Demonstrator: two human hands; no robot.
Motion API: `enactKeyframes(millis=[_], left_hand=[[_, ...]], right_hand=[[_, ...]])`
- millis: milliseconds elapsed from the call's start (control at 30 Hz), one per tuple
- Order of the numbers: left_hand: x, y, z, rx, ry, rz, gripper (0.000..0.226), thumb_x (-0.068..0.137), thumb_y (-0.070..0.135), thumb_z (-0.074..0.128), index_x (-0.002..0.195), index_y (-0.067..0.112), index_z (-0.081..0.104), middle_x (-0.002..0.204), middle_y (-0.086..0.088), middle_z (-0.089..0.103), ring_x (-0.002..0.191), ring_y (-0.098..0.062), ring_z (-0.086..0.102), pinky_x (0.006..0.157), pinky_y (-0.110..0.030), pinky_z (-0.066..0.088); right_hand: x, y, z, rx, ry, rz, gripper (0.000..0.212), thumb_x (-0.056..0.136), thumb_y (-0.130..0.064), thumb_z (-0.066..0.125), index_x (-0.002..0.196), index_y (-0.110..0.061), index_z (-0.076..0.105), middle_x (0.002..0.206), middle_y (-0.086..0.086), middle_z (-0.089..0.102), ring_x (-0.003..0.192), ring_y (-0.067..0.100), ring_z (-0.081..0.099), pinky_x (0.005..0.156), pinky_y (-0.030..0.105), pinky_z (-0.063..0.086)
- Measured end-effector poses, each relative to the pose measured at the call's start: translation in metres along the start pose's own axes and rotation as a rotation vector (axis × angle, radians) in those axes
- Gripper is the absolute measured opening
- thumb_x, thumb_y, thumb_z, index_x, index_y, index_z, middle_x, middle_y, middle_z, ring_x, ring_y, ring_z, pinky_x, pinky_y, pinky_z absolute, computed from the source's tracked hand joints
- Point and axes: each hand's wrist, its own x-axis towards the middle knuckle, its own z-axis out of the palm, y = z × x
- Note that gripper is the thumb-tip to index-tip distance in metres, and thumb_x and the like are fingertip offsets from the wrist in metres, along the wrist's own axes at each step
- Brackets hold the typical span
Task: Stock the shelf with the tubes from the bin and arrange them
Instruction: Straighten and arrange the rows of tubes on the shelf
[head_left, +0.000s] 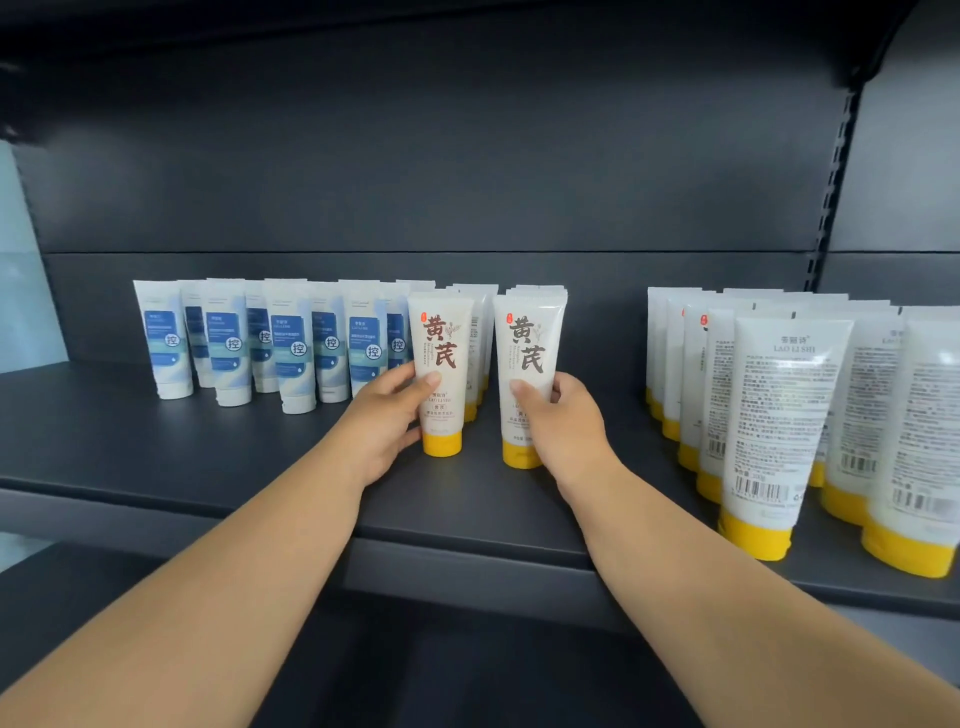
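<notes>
Head view: both arms reaching onto a dark grey shelf (156, 447). Left hand (384, 415) wrapped around a cream tube (440, 364) with yellow cap, thumb pressed on its front; large brown characters "黄芪" on the label. Right hand (561, 421) clasping a matching second tube (527, 358) just to the right, cap down, same "黄芪" print. Further tubes lined up behind both. Far left, blue-and-white tubes (291, 348) marked "控". Right, near edge, back-facing tubes (779, 415) reading "LAO LI SHI", barcodes below; smaller text probably ingredients, too blurred to read.
</notes>
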Motion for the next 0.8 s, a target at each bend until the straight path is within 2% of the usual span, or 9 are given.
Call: enactKeyframes(millis=[133,267,367,567,733,800], left_hand=[[-0.006,0.007,-0.032,0.024,-0.011,-0.009,0.027,0.094,0.016,0.049,0.119,0.02,0.054,0.111,-0.001,0.063,0.097,-0.015,0.06,0.082,-0.031,0.046],[-0.009,0.012,-0.069,0.019,0.025,-0.007,0.016,0.094,0.016,0.048,0.099,0.025,0.059,0.098,0.005,0.065,0.089,-0.01,0.061,0.08,-0.029,0.047],[-0.008,0.013,-0.087,0.016,0.055,0.011,0.017,0.094,0.015,0.048,0.094,0.028,0.06,0.095,0.008,0.066,0.088,-0.009,0.061,0.08,-0.027,0.046],[-0.001,0.013,-0.1,-0.028,0.058,-0.001,0.018,0.094,0.015,0.047,0.101,0.026,0.059,0.094,0.008,0.065,0.085,-0.01,0.06,0.077,-0.027,0.046],[-0.005,0.011,-0.107,-0.045,-0.035,-0.029,0.018,0.093,0.017,0.047,0.096,0.027,0.061,0.078,0.011,0.071,0.07,-0.005,0.066,0.062,-0.023,0.055],[-0.009,0.01,-0.105,-0.045,-0.067,-0.035,0.017,0.092,0.017,0.047,0.096,0.026,0.061,0.078,0.011,0.072,0.069,-0.004,0.068,0.068,-0.028,0.053]], right_hand=[[-0.002,-0.006,0.016,-0.026,-0.067,-0.013,0.035,0.09,-0.03,0.057,0.119,-0.012,0.054,0.118,0.005,0.061,0.107,0.022,0.058,0.092,0.037,0.049],[-0.002,-0.015,0.042,-0.072,-0.136,-0.052,0.037,0.089,-0.03,0.058,0.12,-0.009,0.054,0.12,0.006,0.061,0.111,0.023,0.057,0.098,0.04,0.046],[0.0,-0.021,0.063,-0.076,-0.158,-0.049,0.038,0.09,-0.029,0.057,0.122,-0.009,0.052,0.124,0.007,0.059,0.114,0.024,0.056,0.099,0.038,0.045],[-0.002,-0.028,0.086,-0.151,-0.204,-0.098,0.038,0.09,-0.031,0.056,0.121,-0.009,0.053,0.124,0.006,0.059,0.114,0.022,0.055,0.09,0.028,0.042],[-0.013,-0.025,0.062,-0.223,-0.233,-0.164,0.036,0.089,-0.034,0.058,0.118,-0.013,0.056,0.12,0.0,0.062,0.111,0.018,0.057,0.085,0.024,0.042],[-0.016,-0.022,0.047,-0.269,-0.193,-0.178,0.035,0.088,-0.035,0.058,0.114,-0.012,0.056,0.114,0.001,0.063,0.107,0.019,0.058,0.083,0.025,0.043]])
